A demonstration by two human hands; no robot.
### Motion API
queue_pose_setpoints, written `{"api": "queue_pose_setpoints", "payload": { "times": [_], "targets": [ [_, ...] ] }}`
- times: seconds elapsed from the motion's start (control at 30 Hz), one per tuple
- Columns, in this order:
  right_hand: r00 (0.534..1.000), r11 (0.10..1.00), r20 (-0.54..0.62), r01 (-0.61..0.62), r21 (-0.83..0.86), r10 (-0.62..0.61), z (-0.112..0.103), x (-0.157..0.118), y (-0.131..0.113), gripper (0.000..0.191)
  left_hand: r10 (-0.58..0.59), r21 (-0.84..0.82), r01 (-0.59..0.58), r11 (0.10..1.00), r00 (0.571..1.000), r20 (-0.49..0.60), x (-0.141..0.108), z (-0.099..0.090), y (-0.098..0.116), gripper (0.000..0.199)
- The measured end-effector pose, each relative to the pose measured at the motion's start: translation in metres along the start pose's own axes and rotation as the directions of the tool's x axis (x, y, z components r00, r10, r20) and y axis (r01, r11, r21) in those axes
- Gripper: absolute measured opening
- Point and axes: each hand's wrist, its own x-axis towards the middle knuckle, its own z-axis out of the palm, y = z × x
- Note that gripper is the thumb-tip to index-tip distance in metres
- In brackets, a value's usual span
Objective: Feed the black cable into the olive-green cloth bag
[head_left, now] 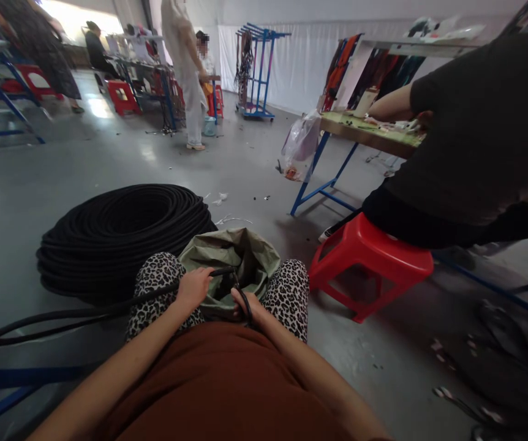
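Note:
My left hand (195, 286) is closed around a thick black cord (154, 295), whose end points right over an open green sack (264, 260) between my knees. From that hand the cord runs left, loops low over the floor and doubles back. My right hand (247, 304) grips black-handled scissors (246, 306), a large dark handle loop showing beside the fingers. The scissor blades point up at the cord's end; whether they touch it I cannot tell. The inside of the sack is mostly in shadow. Left of my knees lies a big coil of black cord (75, 245).
Close on the right, a person in a dark shirt (484, 135) sits on a red stool (374, 251) at a workbench (351, 127). A plastic bag (301, 147) hangs from its corner. Blue metal legs (20, 380) stand at lower left. Dark straps (489, 361) lie at lower right.

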Motion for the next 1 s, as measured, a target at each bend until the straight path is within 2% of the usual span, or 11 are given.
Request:
{"api": "queue_pose_setpoints", "payload": {
  "times": [0.57, 1.0],
  "targets": [
    [1.0, 1.0, 0.005, -0.006, -0.013, 0.006, 0.001, -0.009, -0.008, 0.037, 0.011, 0.006, -0.012, 1.0, 0.998, 0.066, -0.007, -0.007, 0.011, 0.033],
    [0.999, 0.999, -0.007, -0.043, 0.003, 0.043, 0.002, -0.011, -0.011, 0.035, 0.023, 0.006, -0.023, 1.0, 0.995, 0.096, -0.005, -0.005, 0.007, 0.034]
  ]
}}
